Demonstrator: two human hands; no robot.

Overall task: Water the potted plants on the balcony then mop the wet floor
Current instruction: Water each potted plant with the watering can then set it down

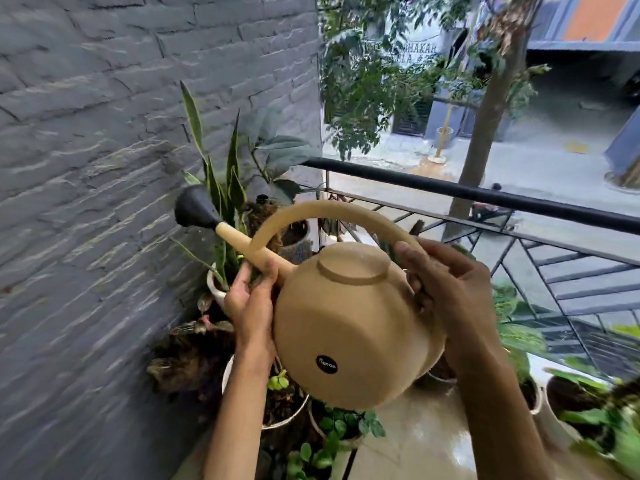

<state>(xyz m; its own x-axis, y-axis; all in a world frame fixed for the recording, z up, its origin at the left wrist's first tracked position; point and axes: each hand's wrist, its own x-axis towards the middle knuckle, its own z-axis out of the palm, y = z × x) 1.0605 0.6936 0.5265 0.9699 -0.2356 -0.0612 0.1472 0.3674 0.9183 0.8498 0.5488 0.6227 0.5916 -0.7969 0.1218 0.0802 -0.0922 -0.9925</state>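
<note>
Head view: both hands, left hand (251,303) and right hand (450,289), clasp the watering can (349,327) beside the wall (104,168).

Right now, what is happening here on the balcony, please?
A person holds a tan watering can with both hands. The left hand is around the base of the spout, and the right hand has its grip on the arched handle. The black rose points toward the snake plant in the corner by the grey wall. No water stream is visible.
</note>
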